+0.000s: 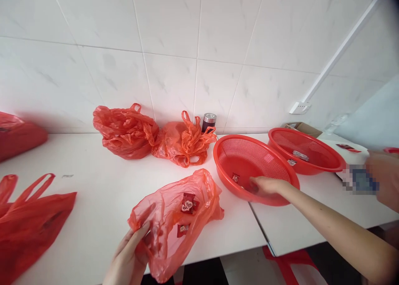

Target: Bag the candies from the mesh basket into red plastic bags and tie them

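Observation:
My left hand point(132, 245) grips the edge of a thin red plastic bag point(168, 260), whose mouth gapes toward the right. Small dark red wrapped packets point(187, 203) with pale print lie inside it. To the right, my right hand point(264, 186) reaches down into a red plastic basket point(255, 146) with perforated walls. Its fingers are drawn together near the bottom and partly blurred; what they hold, if anything, I cannot make out. Left of these fingers, a small red packet point(236, 178) rests in the basket.
Behind the bag stand knotted red bags point(124, 131) and a dark jar with a silver lid point(209, 121). More red bags point(31, 227) lie at left. A second red basket point(307, 146) sits at right, near another person's hand point(385, 179). A seam point(262, 229) divides the white tables.

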Demonstrator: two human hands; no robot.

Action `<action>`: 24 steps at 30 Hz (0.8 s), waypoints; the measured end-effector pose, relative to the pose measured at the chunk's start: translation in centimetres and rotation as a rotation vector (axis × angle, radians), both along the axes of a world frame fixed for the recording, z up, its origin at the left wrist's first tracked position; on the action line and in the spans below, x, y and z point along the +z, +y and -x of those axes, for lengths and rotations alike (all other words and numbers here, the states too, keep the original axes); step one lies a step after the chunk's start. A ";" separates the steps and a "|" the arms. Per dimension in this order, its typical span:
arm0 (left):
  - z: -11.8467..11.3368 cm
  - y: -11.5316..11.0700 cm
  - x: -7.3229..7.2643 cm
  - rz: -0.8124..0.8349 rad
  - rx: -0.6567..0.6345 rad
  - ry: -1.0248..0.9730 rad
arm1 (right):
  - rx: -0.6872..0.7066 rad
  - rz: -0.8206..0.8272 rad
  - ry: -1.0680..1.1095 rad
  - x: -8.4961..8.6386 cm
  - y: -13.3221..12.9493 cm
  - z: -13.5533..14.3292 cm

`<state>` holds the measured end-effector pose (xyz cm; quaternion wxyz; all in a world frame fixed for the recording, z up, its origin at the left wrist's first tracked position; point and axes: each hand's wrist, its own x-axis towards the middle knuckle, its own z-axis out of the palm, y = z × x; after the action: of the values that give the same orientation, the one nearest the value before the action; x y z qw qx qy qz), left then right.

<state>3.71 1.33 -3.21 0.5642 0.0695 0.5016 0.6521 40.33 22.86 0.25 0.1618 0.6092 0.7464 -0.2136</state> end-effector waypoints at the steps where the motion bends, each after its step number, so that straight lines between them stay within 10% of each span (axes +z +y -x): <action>1: 0.0 -0.1 -0.1 0.008 0.005 0.005 | 0.040 0.036 0.025 -0.3 0.1 -0.1; 10: 0.0 -0.2 -0.7 0.006 0.004 0.033 | 0.088 0.057 0.070 0.2 4.3 2.6; 19: -0.5 -0.1 -0.5 0.012 -0.005 0.037 | 0.183 0.149 0.263 -1.8 2.2 4.6; 24: -0.2 0.0 -0.3 0.017 0.000 0.036 | 0.115 0.169 0.433 1.5 3.2 3.1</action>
<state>3.88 1.29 -3.48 0.5557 0.0764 0.5172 0.6464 37.20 26.11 1.80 0.0602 0.4898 0.7767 -0.3914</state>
